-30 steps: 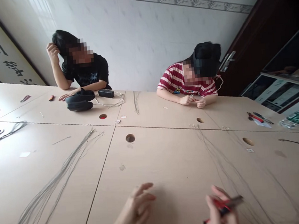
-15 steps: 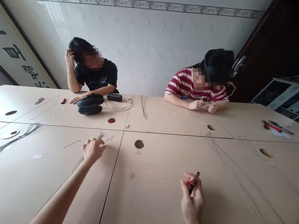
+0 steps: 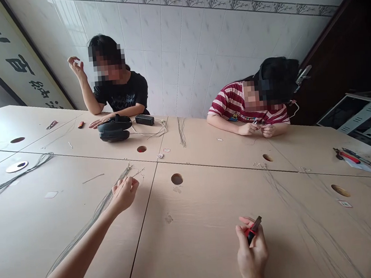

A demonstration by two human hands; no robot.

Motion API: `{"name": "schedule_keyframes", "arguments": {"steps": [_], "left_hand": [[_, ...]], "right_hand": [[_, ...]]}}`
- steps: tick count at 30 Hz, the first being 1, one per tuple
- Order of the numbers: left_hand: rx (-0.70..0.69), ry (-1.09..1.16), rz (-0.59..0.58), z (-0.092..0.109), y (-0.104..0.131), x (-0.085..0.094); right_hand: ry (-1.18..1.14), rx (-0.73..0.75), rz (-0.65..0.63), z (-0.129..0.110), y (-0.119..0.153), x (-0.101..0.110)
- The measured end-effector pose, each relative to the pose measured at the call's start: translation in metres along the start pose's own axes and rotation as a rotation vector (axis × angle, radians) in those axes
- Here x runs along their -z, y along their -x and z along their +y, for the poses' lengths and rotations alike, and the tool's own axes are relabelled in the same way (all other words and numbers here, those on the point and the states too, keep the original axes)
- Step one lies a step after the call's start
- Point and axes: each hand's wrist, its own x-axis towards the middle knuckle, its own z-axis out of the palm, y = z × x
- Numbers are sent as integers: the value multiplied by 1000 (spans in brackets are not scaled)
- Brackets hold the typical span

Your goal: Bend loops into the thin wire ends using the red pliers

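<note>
My left hand is over the table at left of centre, fingers curled together beside a bundle of thin grey cords with small metal ends. What lies between those fingertips, if anything, is too small to make out. In my right hand, low at right of centre, is a red-and-black hand tool. Its flat grey metal tip points up and right; the grip hides most of its handle, so its exact kind is unclear.
Across the table sit one person in black and another in stripes, fingers together. A black headset, more cord bundles, red-handled tools and round holes mark the tabletop.
My left hand has drawn back slightly from the metal ends, and its fingers have curled in. My right hand still holds the tool. The person in black has moved a hand away from their head.
</note>
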Motion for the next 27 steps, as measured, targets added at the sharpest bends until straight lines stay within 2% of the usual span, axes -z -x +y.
{"name": "schedule_keyframes", "arguments": {"steps": [4, 11, 14, 24, 27], "left_hand": [[-14, -20, 13, 1, -5, 5], [-38, -57, 22, 12, -5, -13], [-45, -14, 18, 13, -5, -13], [-29, 254, -12, 9, -13, 21], [-41, 239, 9, 9, -18, 22]], "right_hand": [[19, -28, 11, 0, -2, 2], [31, -30, -3, 2, -1, 2], [51, -30, -11, 2, -2, 2], [67, -55, -20, 7, -7, -1], [70, -17, -73, 7, -8, -7]]}}
